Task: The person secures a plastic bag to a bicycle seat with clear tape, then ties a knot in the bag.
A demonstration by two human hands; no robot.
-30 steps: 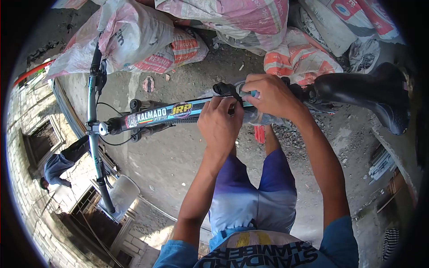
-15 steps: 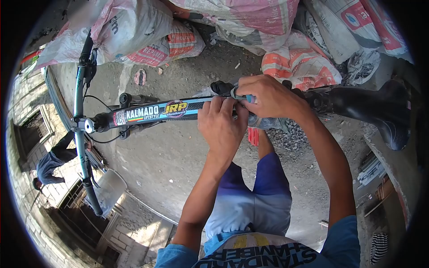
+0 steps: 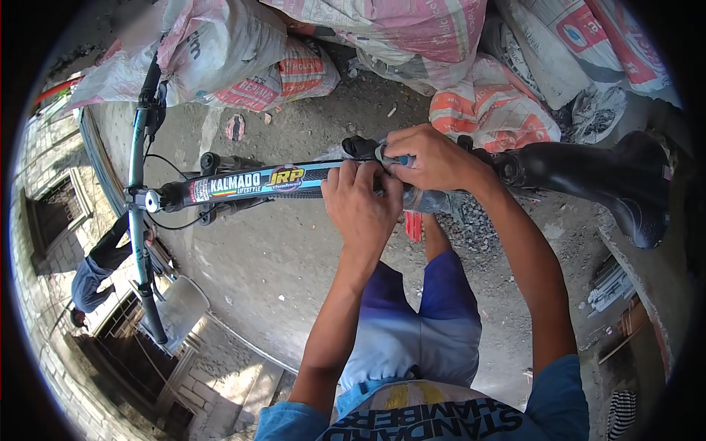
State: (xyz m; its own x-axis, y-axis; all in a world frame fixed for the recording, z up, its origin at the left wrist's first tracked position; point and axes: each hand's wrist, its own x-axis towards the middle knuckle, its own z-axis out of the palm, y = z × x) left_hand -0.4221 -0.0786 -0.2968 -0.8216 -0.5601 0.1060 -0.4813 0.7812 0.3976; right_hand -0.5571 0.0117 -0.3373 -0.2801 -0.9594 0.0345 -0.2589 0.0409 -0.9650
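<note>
A bicycle lies across the view, its black and light-blue top tube (image 3: 316,175) carrying stickers reading KALMADO LIFESTYLE and JRP. My left hand (image 3: 362,209) is closed over the tube just right of the JRP sticker, fingers curled and pressed against it. Right beside it, my right hand (image 3: 435,160) pinches a small blue-grey item (image 3: 404,159) against the tube; I cannot tell what it is. Just beyond the fingers sits a black bundled piece (image 3: 360,145). Clear plastic (image 3: 430,200) hangs below the tube under my right hand.
The handlebar (image 3: 137,176) is at left and the black saddle (image 3: 625,173) at right. Filled sacks (image 3: 489,110) line the far side, with gravel (image 3: 478,228) on the concrete ground. A person (image 3: 95,275) in dark clothes bends near a block wall at left.
Both hands stay at the same part of the tube, with slight finger shifts. The view has moved a little, and the person at left appears slightly farther right.
</note>
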